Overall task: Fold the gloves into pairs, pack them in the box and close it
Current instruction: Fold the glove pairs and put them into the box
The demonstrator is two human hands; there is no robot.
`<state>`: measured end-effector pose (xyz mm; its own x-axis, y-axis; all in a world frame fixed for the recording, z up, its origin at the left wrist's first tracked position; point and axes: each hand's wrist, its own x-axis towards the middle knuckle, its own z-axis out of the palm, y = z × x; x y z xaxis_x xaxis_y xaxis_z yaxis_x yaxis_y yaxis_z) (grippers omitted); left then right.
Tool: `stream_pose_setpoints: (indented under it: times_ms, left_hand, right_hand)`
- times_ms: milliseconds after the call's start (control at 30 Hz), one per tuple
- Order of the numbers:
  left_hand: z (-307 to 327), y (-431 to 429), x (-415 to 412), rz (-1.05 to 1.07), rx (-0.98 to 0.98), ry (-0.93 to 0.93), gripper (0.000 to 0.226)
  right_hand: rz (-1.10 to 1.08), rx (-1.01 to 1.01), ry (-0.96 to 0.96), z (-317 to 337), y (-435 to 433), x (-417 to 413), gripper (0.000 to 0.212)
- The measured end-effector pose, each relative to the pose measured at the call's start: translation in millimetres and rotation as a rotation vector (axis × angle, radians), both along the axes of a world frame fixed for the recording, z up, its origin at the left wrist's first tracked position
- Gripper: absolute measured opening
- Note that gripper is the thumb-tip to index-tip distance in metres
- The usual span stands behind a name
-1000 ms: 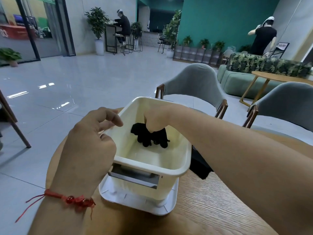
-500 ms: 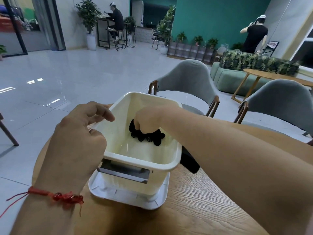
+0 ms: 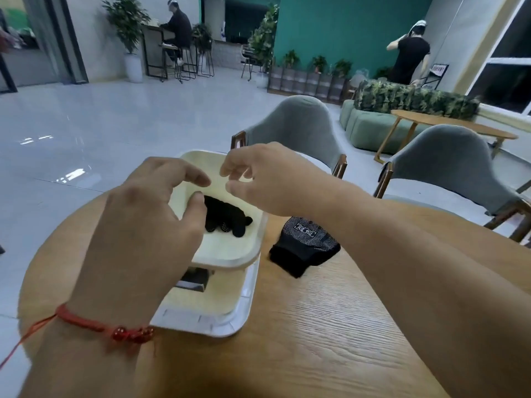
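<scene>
Gloves (image 3: 225,215) now lie in box (image 3: 230,257), right hand (image 3: 267,179) withdrawn.

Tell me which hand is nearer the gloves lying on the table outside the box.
Right. The right hand hovers above the box's right edge, near the gloves; the left hand is across the box.

Box (image 3: 230,255) stands on lid (image 3: 230,321) on bench (image 3: 330,326). Gloves (image 3: 227,215) lie inside. Folded pair (image 3: 306,244) lies at box's 3 o'clock, just beside. Left hand (image 3: 143,225) and right hand (image 3: 270,182) hover over box, fingers (image 3: 195,175) loosely curled.
</scene>
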<state>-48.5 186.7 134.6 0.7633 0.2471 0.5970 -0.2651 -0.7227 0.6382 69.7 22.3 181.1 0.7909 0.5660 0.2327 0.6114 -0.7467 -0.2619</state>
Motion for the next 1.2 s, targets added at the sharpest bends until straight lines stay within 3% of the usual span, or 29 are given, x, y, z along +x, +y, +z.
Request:
stream_pose_setpoints:
  times_ms: [267,567,833,1000,1200]
  left_hand:
    - [-1.6,-75.7,1.1,-0.211,0.095,-0.019,0.015]
    - [-18.0,-135.7,2.9,-0.301,0.249,0.034,0.015]
    - [-70.7,-157.7,39.2,-0.281,0.361,0.192,0.018]
    - [-108.9,-159.2,67.1,-0.258,0.405,0.28,0.018]
    - [-133.0,-157.9,74.9,-0.298,0.425,0.359,0.034]
  right_hand:
    - [-0.141,0.231,-0.088,-22.7,-92.4,-47.9,0.015]
    - [-0.384,0.405,-0.102,-66.6,-190.1,-73.7,0.011]
    - [-0.589,0.279,-0.051,-130.4,-251.4,-63.4,0.021]
    - [-0.615,0.175,-0.045,-158.6,-276.3,-59.0,0.03]
    - [-0.617,0.18,-0.001,-167.1,-282.6,-56.3,0.029]
